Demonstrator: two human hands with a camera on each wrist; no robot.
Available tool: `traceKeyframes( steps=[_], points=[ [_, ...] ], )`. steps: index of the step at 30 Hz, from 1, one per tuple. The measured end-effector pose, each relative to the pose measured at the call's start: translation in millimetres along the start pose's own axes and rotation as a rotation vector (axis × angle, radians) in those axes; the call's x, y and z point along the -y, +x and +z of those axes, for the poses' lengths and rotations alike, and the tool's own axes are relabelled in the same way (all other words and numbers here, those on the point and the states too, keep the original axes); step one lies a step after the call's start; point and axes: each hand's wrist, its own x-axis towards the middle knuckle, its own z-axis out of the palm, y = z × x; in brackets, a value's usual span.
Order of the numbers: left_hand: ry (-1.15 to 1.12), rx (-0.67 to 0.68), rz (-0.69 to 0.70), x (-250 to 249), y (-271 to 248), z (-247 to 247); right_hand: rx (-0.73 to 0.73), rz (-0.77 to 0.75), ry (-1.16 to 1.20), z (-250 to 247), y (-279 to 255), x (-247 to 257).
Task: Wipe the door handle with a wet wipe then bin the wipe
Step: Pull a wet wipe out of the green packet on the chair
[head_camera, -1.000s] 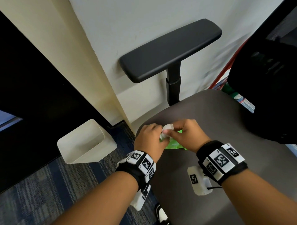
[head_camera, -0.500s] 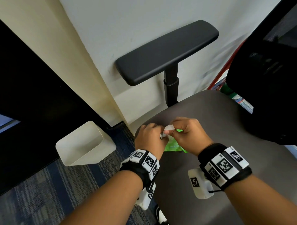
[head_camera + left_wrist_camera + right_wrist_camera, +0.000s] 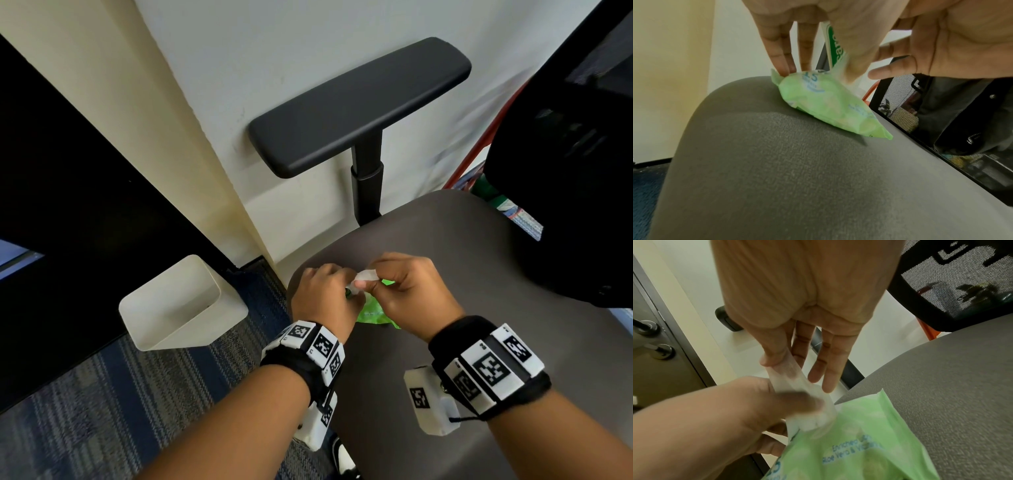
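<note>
A green wet wipes pack (image 3: 373, 313) lies on the grey chair seat (image 3: 479, 274). My left hand (image 3: 325, 294) holds the pack's near end down, its fingertips (image 3: 785, 65) on the pack (image 3: 830, 104). My right hand (image 3: 407, 291) pinches a white wet wipe (image 3: 366, 275) between thumb and forefinger. The wipe (image 3: 795, 381) is stretched up out of the pack's opening (image 3: 859, 446). The metal door handle (image 3: 644, 328) shows on the dark door at far left. A cream bin (image 3: 191, 329) stands on the carpet to the left of the chair.
The chair's black armrest (image 3: 356, 113) reaches over the seat's far side, against a white wall. Its black mesh backrest (image 3: 565, 171) fills the right. The dark door (image 3: 68, 205) stands behind the bin. Blue striped carpet (image 3: 85, 411) covers the floor.
My right hand has drawn the wipe a little further up out of the pack. My left hand has stayed on the pack.
</note>
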Motion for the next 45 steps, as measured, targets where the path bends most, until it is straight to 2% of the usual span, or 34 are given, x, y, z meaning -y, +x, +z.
traceKeyframes(
  steps=[4,10,19,23,31,45],
  points=[
    [-0.069,-0.037,0.018,0.9,-5.1,1.2,0.025,0.016,0.013,1.1,3.3,1.4],
    [-0.013,-0.069,0.016,0.3,-3.8,3.3,-0.004,-0.055,-0.031,0.0,6.0,9.8],
    [-0.039,-0.048,-0.021,4.7,-0.6,7.1,-0.046,-0.141,-0.125,-7.0,4.1,19.6],
    [-0.052,-0.063,-0.005,5.1,-1.2,7.0,-0.132,-0.181,-0.113,-11.4,3.9,27.5],
    [-0.048,-0.091,-0.003,1.1,0.1,5.9,-0.226,-0.156,-0.133,-14.7,2.5,32.0],
    [-0.012,-0.042,-0.021,10.8,-8.9,12.8,-0.434,-0.182,-0.018,-41.0,10.1,54.7]
  ],
)
